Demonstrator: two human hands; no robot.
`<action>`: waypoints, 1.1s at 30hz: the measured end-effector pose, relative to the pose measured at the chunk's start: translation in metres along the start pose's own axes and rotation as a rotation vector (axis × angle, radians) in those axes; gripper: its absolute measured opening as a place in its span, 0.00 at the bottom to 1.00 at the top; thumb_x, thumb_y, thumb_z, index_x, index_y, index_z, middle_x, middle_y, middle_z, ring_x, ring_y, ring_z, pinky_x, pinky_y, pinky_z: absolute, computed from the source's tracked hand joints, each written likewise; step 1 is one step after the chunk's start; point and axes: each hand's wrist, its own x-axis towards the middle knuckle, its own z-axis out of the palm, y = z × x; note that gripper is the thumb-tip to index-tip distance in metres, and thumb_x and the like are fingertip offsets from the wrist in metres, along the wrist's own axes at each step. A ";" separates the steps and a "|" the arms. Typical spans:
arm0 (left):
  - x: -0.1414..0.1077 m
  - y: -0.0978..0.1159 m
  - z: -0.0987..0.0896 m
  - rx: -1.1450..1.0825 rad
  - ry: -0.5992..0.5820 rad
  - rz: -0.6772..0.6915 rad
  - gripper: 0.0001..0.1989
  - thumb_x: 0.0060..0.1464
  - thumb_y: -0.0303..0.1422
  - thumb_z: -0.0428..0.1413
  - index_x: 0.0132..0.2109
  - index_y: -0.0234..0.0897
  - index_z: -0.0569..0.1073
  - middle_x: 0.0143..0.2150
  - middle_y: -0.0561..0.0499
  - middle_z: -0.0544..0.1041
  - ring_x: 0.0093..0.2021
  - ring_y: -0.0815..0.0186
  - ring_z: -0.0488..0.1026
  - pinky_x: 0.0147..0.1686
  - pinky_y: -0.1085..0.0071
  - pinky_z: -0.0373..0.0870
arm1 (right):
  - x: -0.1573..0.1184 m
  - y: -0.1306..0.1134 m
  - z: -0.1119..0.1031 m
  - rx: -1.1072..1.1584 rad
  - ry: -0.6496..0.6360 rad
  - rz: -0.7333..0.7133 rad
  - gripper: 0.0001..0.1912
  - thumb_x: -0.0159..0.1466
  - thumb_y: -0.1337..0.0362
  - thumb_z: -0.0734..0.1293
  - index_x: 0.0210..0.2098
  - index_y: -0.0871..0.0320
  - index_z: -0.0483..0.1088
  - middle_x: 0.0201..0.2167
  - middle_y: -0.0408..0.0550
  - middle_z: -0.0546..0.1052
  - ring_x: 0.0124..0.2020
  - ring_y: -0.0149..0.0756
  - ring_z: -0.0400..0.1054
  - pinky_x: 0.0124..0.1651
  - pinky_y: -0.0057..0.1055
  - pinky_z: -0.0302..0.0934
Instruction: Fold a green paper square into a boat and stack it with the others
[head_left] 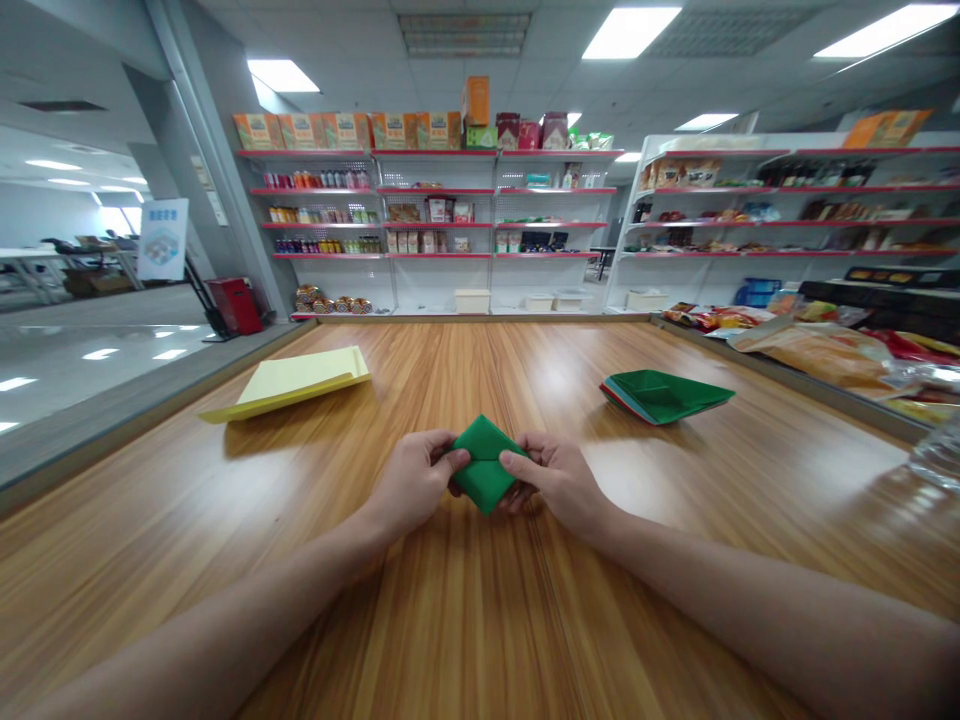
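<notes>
A small folded square of green paper (486, 480) is held up in front of me over the middle of the wooden table, one corner pointing away and one toward me. A crease line crosses it from side to side. My left hand (424, 472) pinches its left corner, thumb on top and fingers beneath. On the opposite corner my right hand (556, 474) grips likewise, its thumb pressed on the paper near the crease. The fingers under the paper are partly hidden.
Yellow paper sheets (300, 378) lie at the left of the table (465, 620). At the right rests a stack of coloured paper (664, 395), green on top. Packaged goods (832, 355) and a clear plastic object (939, 455) are along the right edge. Stocked shelves (435, 255) stand behind.
</notes>
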 end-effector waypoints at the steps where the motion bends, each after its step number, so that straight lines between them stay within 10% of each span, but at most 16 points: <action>1: 0.000 0.000 -0.002 0.084 0.027 0.045 0.10 0.54 0.34 0.53 0.31 0.30 0.71 0.24 0.50 0.69 0.24 0.68 0.67 0.25 0.73 0.65 | -0.002 -0.001 0.000 -0.095 -0.035 -0.013 0.20 0.59 0.49 0.66 0.29 0.63 0.65 0.19 0.47 0.73 0.17 0.31 0.68 0.18 0.24 0.61; 11: -0.008 0.015 0.008 0.571 0.263 0.059 0.30 0.62 0.49 0.40 0.18 0.34 0.58 0.17 0.52 0.59 0.18 0.72 0.55 0.19 0.73 0.46 | -0.013 -0.011 0.019 -0.228 -0.275 0.129 0.21 0.63 0.50 0.60 0.24 0.62 0.63 0.16 0.44 0.69 0.11 0.23 0.58 0.09 0.18 0.48; 18: -0.007 0.020 0.010 0.469 0.293 0.049 0.32 0.61 0.51 0.37 0.16 0.36 0.50 0.15 0.53 0.52 0.16 0.73 0.50 0.20 0.72 0.45 | -0.020 -0.015 0.019 -0.020 -0.385 0.074 0.23 0.62 0.47 0.61 0.27 0.63 0.64 0.16 0.44 0.70 0.10 0.24 0.58 0.10 0.18 0.48; 25: -0.010 0.025 0.009 0.880 0.294 0.081 0.27 0.62 0.43 0.37 0.20 0.34 0.63 0.18 0.47 0.65 0.18 0.69 0.55 0.23 0.70 0.41 | -0.021 -0.012 0.027 -0.208 -0.320 0.097 0.23 0.64 0.50 0.58 0.23 0.62 0.62 0.15 0.45 0.69 0.10 0.24 0.58 0.09 0.17 0.44; 33: -0.009 0.019 0.018 0.461 0.327 0.027 0.29 0.61 0.46 0.37 0.16 0.36 0.52 0.14 0.54 0.53 0.15 0.73 0.51 0.19 0.73 0.45 | -0.024 -0.018 0.024 0.032 -0.478 0.114 0.26 0.60 0.43 0.62 0.26 0.64 0.63 0.17 0.46 0.71 0.11 0.24 0.60 0.09 0.18 0.50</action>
